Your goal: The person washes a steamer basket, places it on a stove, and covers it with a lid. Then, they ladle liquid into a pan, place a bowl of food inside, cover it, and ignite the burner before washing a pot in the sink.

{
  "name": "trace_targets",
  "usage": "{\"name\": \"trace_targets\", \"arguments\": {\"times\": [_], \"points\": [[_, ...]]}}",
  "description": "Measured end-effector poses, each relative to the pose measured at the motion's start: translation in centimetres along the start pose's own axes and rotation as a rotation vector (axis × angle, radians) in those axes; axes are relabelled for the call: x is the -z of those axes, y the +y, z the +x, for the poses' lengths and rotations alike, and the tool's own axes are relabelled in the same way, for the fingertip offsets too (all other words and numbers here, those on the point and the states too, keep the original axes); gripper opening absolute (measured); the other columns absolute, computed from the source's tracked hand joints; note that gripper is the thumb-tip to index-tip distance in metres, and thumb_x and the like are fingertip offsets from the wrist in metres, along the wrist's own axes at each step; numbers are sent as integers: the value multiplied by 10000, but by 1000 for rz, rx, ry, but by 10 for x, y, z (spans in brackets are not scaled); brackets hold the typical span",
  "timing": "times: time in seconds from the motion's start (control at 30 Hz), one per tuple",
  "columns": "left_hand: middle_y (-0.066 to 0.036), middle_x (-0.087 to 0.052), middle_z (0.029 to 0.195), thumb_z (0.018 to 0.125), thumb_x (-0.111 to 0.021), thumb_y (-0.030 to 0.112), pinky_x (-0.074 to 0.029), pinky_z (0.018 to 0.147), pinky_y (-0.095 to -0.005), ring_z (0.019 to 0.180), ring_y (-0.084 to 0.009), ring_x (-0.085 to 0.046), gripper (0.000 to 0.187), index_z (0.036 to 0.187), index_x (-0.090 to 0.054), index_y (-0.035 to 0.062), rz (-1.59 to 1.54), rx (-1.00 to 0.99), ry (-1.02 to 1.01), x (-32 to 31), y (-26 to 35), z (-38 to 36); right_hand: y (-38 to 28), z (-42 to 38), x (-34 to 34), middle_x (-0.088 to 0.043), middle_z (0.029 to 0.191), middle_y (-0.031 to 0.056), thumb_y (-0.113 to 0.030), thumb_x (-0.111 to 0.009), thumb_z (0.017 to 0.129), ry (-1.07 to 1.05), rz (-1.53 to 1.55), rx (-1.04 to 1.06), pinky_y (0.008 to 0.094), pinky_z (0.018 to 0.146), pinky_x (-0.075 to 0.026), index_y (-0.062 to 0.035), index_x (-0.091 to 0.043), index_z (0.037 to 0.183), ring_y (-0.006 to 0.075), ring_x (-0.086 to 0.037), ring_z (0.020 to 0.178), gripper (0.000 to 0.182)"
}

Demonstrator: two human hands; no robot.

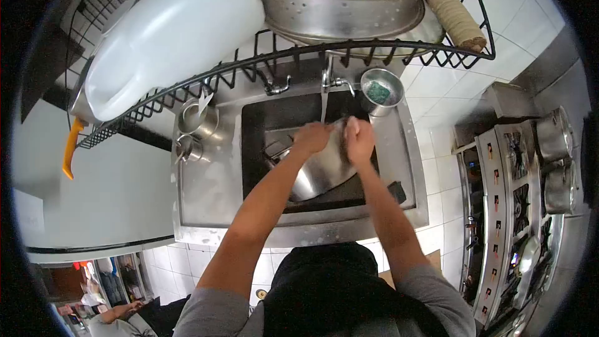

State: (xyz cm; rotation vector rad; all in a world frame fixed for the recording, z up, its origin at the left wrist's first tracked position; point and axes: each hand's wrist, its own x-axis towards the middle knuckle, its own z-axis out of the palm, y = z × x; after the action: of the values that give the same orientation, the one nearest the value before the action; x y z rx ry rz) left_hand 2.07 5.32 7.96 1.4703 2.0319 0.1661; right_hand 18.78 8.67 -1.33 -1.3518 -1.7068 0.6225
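A large shiny metal pot point(319, 171) lies tilted in the dark sink basin point(254, 118). My left hand point(314, 137) is closed at its upper rim. Beside it, my right hand point(359, 141) is closed in a fist against the pot's right side. Whatever that fist holds, if anything, is hidden. Water runs from the tap point(327, 78) in a thin stream just behind my hands. A metal cup point(380, 105) with a green scouring pad point(377, 92) inside stands at the basin's back right corner.
Overhead, a black wire rack point(349, 45) holds a white plastic jug point(181, 31), metal bowls point(343, 15) and a bundled brush point(455, 19). Small metal pots point(198, 120) stand left of the basin. A stove point(499, 212) is at right; another person point(134, 318) is at lower left.
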Motion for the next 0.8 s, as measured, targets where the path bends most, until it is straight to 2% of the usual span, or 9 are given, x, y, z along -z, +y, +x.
{"name": "trace_targets", "arguments": {"times": [0.17,0.2,0.3,0.37,0.43,0.5,0.6,0.67,0.8], "points": [[-270,-678,1035,912,-518,307,-536,852,-514,1037,-385,-661,387,1001,-714,-14,291,-256,23,-69,18,67,-40,-94,33,-550,1050,200,-220,-465,932,116,38,269,514,842,-397,-5,-550,1083,353,-544,955,275],[-263,-680,1045,898,-533,278,-541,846,-510,1041,-377,-663,357,1000,-717,-10,292,-257,34,-69,25,75,-14,-102,34,-554,986,178,-190,-480,928,-106,480,-37,461,758,-428,-11,-529,1034,299,-565,854,213],[-228,-682,1092,842,-585,246,-553,824,-500,1026,-361,-675,326,1015,-723,7,354,-171,-48,-47,42,79,25,-117,-1,-537,743,95,-117,-501,934,157,440,102,279,426,-385,-43,-452,864,143,-522,516,113],[-215,-675,1129,788,-636,222,-559,808,-502,1000,-345,-683,367,1075,-706,6,373,-61,1,-47,29,125,-19,-108,16,-551,781,112,-84,-470,941,-1,683,-75,283,428,-401,-54,-445,852,135,-524,517,98],[-209,-674,1131,823,-627,265,-560,799,-508,975,-341,-685,372,1093,-698,19,346,-75,-90,-20,21,140,-38,-116,13,-563,1055,162,-87,-497,931,-84,643,-241,406,757,-484,-28,-533,1025,228,-605,831,117],[-197,-672,1136,894,-610,352,-563,780,-519,925,-332,-689,392,1127,-683,45,270,-116,-286,12,13,146,-47,-112,11,-498,1249,180,-118,-553,912,58,-21,261,496,966,-363,-44,-542,1224,342,-512,1100,322],[-101,-668,933,858,-675,500,-587,692,-364,780,-252,-677,680,1363,-510,76,-391,163,-606,76,-6,97,-34,-98,10,-504,1265,195,-175,-578,903,-33,5,281,526,976,-343,-63,-504,1310,410,-456,1146,429],[-71,-647,967,865,-610,636,-576,709,-367,825,-207,-664,741,1368,-502,103,-660,-2,-685,95,-40,56,-33,-84,5,-504,1244,213,-163,-570,896,10,-17,208,545,928,-363,-42,-530,1250,434,-477,1108,377],[-164,-626,1253,974,-459,585,-514,853,-355,1016,-248,-617,672,1293,-572,5,-407,-257,-138,44,-95,-33,-23,-44,-13,-566,1049,209,-168,-592,886,173,-19,147,518,845,-411,-11,-568,1148,431,-530,1011,306]]}}
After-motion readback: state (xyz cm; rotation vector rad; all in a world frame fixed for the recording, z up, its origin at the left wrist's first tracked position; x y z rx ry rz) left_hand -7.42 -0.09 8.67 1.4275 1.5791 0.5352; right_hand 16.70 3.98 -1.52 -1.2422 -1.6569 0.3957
